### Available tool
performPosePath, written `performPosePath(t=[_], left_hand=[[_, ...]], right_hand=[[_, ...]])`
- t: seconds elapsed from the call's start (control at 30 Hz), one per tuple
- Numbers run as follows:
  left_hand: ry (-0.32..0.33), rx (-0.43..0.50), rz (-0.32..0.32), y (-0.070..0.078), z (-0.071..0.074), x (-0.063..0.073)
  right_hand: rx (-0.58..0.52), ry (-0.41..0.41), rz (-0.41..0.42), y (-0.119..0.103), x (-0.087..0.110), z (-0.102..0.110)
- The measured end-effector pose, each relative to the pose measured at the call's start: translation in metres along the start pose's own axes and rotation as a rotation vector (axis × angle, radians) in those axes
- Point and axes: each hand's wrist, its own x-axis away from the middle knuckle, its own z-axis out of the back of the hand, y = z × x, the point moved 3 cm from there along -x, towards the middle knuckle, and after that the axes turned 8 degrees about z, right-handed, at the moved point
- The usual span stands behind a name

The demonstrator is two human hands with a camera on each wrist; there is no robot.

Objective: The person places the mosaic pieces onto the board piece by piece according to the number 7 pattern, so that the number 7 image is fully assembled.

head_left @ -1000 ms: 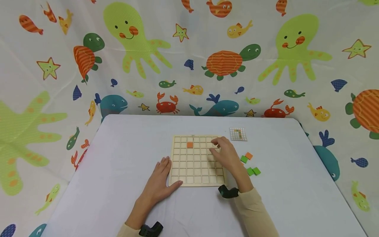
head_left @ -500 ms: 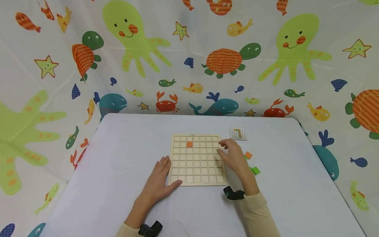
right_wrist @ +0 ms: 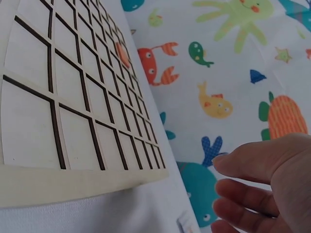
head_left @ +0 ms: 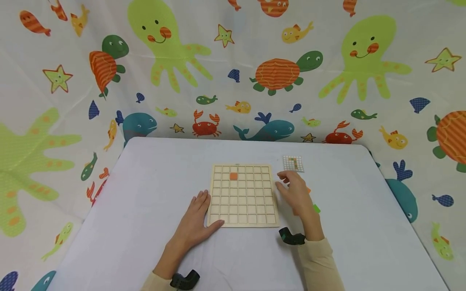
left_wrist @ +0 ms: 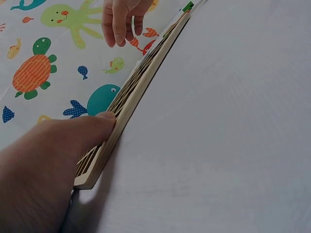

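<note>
A wooden grid board (head_left: 242,200) lies on the white table, with one orange square tile (head_left: 233,176) in a cell of its upper part. My left hand (head_left: 194,224) rests flat along the board's left side. In the left wrist view its thumb (left_wrist: 99,127) touches the rim. Just right of the board hovers my right hand (head_left: 295,192), fingers loosely bent, nothing seen between them in the right wrist view. Beneath and behind it, a green tile (head_left: 316,208) and a sliver of an orange tile (head_left: 308,190) show; other loose tiles are hidden.
A small card with a printed grid pattern (head_left: 293,163) lies beyond the board's upper right corner. Behind the table (head_left: 164,173) hangs a curtain with sea animals (head_left: 204,76). Black wrist devices (head_left: 292,236) are worn on both arms.
My right hand has moved right, from over the board's right columns to beside the board, now covering most of the loose tiles. My left hand stays in place.
</note>
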Motion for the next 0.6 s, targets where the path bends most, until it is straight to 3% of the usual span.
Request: performPosePath(t=[0.37, 0.6], left_hand=[[0.021, -0.01, -0.01, 0.001, -0.001, 0.0], [0.015, -0.002, -0.01, 0.001, 0.0, 0.0]], right_hand=[[0.013, -0.01, -0.087, 0.015, 0.003, 0.012], [0.021, 0.002, -0.077, 0.024, 0.005, 0.018]])
